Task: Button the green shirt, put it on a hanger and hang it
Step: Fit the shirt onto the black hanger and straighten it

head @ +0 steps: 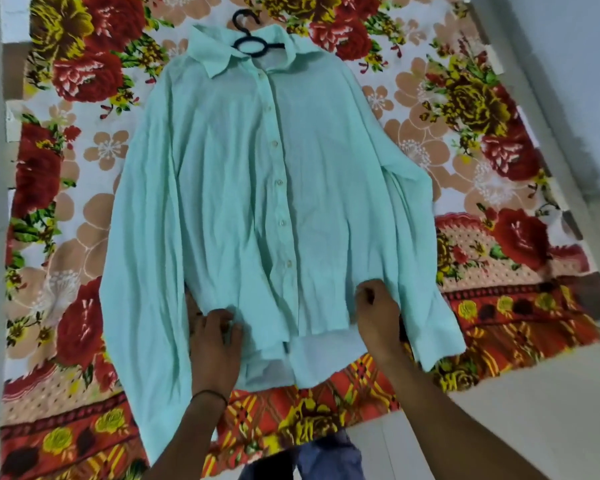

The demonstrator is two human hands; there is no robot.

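The pale green shirt (243, 188) lies flat and face up on a floral blanket, collar at the far end, sleeves spread down both sides. Its front placket shows several buttons closed in a line down the middle. A black hanger (248, 41) sits inside the collar, its hook sticking out beyond the neck. My left hand (215, 341) pinches the fabric near the lower left hem. My right hand (374, 313) grips the lower right side of the shirt front, fingers curled into the cloth.
The floral blanket (482, 140) in red, yellow and beige covers the pale floor (534, 410). A wall (586, 81) runs along the right. Blue trouser legs (326, 459) show at the bottom edge.
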